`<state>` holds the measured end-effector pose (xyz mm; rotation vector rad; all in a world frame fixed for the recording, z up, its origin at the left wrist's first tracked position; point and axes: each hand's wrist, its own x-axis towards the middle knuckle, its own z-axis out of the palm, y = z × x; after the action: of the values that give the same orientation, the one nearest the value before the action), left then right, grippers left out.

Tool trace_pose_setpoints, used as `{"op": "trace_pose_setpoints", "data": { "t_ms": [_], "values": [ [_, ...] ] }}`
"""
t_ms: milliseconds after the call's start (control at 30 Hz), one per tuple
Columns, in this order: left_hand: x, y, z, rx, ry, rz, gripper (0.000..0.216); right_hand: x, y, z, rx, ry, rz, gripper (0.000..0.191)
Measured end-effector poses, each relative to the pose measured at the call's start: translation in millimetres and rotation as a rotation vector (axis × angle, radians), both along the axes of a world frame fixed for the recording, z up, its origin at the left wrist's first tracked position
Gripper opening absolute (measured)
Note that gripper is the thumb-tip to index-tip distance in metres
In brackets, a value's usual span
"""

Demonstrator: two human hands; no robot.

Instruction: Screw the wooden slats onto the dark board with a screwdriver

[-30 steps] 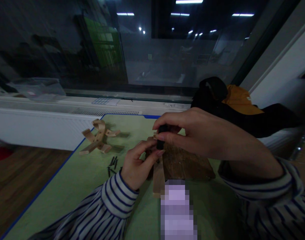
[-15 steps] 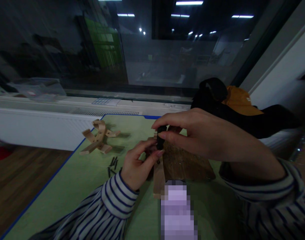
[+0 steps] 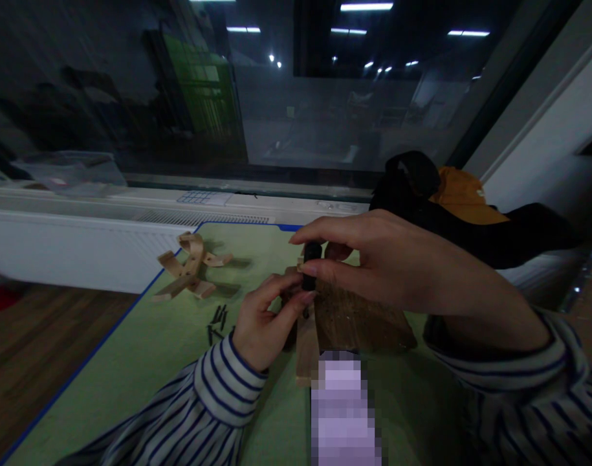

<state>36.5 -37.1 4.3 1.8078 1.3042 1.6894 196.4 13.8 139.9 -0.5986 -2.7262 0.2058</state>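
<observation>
My right hand (image 3: 397,265) pinches the black handle of a small screwdriver (image 3: 310,268) held upright over a dark wooden board (image 3: 358,320). My left hand (image 3: 266,317) is closed just below it, fingertips at the tool's tip, steadying something too small to make out. A pale wooden strip (image 3: 306,346) lies along the board's left edge. Both rest on a green mat (image 3: 145,362) with a blue border.
A cluster of pale wooden pieces (image 3: 189,272) sits at the mat's far left, with several dark screws (image 3: 218,320) beside it. A black and orange bag (image 3: 451,194) lies at the right. A white radiator (image 3: 72,239) and a window run behind. A blurred patch covers the near middle.
Almost nothing differs; my right hand's fingers have shifted slightly on the screwdriver handle and the view has drifted a little.
</observation>
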Motion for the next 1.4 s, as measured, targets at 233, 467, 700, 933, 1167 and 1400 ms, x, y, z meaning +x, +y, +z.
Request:
{"op": "trace_pose_setpoints", "data": {
  "t_ms": [233, 467, 700, 933, 1167, 1400],
  "values": [
    [-0.9, -0.6, -2.6, -0.006, 0.021, 0.005, 0.018, 1.3, -0.2, 0.7, 0.018, -0.007, 0.043, 0.026],
    [0.3, 0.0, -1.4, -0.006, -0.003, -0.006, 0.023, 0.5, 0.2, 1.0, 0.019, -0.024, 0.025, 0.023],
    [1.0, 0.0, -0.6, 0.0, 0.006, 0.012, 0.015, 0.8, 1.5, -0.5, 0.044, -0.017, -0.008, 0.023],
    [-0.3, -0.6, -3.8, -0.021, 0.015, -0.005, 0.018, 2.2, -0.9, -1.0, 0.025, -0.014, 0.013, 0.032],
    [1.8, -1.1, 1.2, 0.008, 0.005, -0.003, 0.022, -0.2, -0.3, 0.1, 0.018, -0.037, 0.037, 0.023],
    [-0.2, -0.7, -1.8, 0.009, 0.026, 0.014, 0.015, 0.9, 0.9, -0.5, 0.041, -0.034, 0.011, 0.021]
  ]
}}
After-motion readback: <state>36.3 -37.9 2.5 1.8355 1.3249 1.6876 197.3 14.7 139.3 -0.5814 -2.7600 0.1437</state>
